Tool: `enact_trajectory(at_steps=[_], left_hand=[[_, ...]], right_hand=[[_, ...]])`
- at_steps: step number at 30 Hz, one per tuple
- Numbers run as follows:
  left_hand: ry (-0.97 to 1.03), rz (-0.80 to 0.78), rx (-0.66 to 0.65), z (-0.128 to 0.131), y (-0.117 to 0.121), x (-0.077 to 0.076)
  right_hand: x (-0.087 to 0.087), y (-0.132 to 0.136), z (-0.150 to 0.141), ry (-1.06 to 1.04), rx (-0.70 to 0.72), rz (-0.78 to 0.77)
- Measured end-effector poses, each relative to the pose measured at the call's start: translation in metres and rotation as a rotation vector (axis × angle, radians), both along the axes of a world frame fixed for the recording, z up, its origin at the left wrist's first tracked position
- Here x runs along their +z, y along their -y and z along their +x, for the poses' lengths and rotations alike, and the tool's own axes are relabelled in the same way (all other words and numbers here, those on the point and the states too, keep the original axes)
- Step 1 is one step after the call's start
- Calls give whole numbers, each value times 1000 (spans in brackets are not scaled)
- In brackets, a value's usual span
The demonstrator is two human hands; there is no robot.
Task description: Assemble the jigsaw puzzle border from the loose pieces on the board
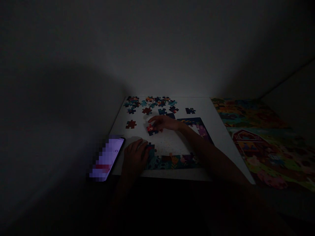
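right hand (166, 123) fingers pinching dark blue-and-red cardboard jigsaw piece (151, 130) on white tabletop (197, 108); left hand (135, 157) fingers pressed together against multicoloured assembled jigsaw border strip (172, 162), apparently bracing it in place.

Very dim — light pooled on the white table (197, 106), corners nearly black (heavy shadow)

Two hands: left (135, 157), right (165, 123). One jigsaw piece (151, 130) under the right hand. Five single pieces (131, 124) lie apart on the tabletop (197, 105); the far heap (147, 101) is too small to count. One phone (108, 159) left; one farm-scene puzzle mat (261, 144) right, showing one red barn (246, 141).
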State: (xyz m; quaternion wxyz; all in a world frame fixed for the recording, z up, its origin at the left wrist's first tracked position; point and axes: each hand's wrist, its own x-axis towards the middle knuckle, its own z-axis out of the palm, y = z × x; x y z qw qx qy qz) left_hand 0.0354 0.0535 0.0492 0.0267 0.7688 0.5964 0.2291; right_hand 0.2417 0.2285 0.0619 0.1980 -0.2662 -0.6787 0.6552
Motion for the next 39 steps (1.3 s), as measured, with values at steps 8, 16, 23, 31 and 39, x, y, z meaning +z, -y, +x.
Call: enact_trajectory(at_steps=[8, 16, 23, 31, 39], left_hand=[[22, 5, 26, 2, 0, -1], [60, 25, 53, 2, -2, -4], [80, 21, 60, 2, -2, -3], [82, 20, 61, 2, -2, -4], [84, 16, 69, 3, -2, -3]], right_hand=[[2, 10, -11, 35, 38, -29], [6, 12, -12, 146, 117, 95], [8, 13, -13, 158, 123, 94], [12, 17, -15, 207, 118, 90], [17, 21, -17, 246, 107, 134]])
